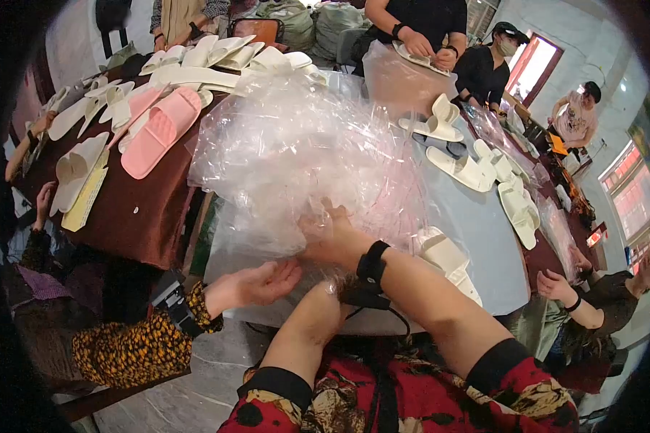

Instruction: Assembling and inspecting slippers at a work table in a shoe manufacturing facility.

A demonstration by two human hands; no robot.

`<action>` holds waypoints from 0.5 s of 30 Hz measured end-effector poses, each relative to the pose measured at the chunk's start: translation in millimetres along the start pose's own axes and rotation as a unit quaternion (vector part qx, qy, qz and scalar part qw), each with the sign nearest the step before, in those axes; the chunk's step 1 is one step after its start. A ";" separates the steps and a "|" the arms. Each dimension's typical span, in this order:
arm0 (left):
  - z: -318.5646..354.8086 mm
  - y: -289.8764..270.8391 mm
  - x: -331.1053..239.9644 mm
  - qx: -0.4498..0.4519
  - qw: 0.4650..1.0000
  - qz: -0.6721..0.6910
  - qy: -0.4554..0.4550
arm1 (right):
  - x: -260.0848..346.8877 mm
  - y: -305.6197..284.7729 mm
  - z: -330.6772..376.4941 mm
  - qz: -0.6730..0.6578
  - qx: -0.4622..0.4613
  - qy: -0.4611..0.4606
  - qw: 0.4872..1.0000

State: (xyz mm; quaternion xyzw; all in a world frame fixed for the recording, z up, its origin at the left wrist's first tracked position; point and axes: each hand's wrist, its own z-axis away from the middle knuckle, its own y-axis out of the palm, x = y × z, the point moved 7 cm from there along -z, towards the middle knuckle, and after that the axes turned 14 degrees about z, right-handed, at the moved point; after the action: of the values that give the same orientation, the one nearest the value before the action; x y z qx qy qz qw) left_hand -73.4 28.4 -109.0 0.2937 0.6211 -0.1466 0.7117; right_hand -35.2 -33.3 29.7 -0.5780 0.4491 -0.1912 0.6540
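A large heap of clear plastic bags [289,137] covers the middle of the table in front of me. My right hand [328,234] is sunk into the near side of the heap, its fingers bent around crumpled plastic, with a black band on the wrist. My left forearm [307,328] rises from the lower edge beneath my right wrist. The left hand itself is hidden behind the right wrist and the plastic. Close on the left, another person's hand [260,281], in a black-and-yellow sleeve, reaches toward the bags. A cream slipper [448,260] lies right of my right wrist, partly under plastic.
Pink slippers [162,130] and white slippers [79,169] lie on a brown cloth [133,224] at left. More white slippers [462,169] rest on the grey-blue tabletop [462,224] at right. Several people stand around; one across the table handles a slipper [420,59]. Sacks [339,29] stand behind.
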 end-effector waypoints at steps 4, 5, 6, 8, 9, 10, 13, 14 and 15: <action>-10.4 4.0 -3.6 0.015 1.000 0.013 -0.001 | -3.8 5.0 1.1 0.222 -0.111 -0.042 0.968; -12.1 4.9 -3.4 0.017 1.000 0.017 -0.002 | -7.8 16.8 -4.2 0.169 -0.052 -0.072 0.982; -15.7 12.1 -4.8 0.026 0.999 0.022 -0.002 | -14.7 24.3 -5.0 0.119 0.011 -0.095 0.988; -18.2 13.9 -3.1 0.028 0.999 0.033 -0.005 | -21.4 -4.0 -13.4 0.077 0.075 -0.054 0.993; -18.8 17.8 -2.0 0.033 0.999 0.037 -0.008 | -29.9 -10.4 -12.8 0.033 0.137 -0.008 0.990; -19.5 22.5 -1.0 0.039 0.998 0.040 -0.012 | -37.9 -8.3 -12.2 0.033 0.138 -0.004 0.990; -20.9 35.2 2.6 0.055 0.997 0.048 -0.025 | -73.6 -20.1 -4.8 -0.074 0.085 0.080 0.990; -19.8 37.4 5.2 0.059 0.997 0.050 -0.031 | -81.6 -42.9 0.0 -0.038 0.019 0.077 0.996; -20.7 46.4 4.3 0.070 0.996 0.051 -0.035 | -93.1 -67.1 9.7 0.004 -0.045 0.079 0.996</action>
State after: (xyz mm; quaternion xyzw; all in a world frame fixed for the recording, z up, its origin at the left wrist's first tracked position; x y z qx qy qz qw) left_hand -62.6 77.9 -103.3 0.3690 0.5681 -0.1632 0.7173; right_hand -58.0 26.7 125.4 -0.5880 0.5098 -0.2137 0.5905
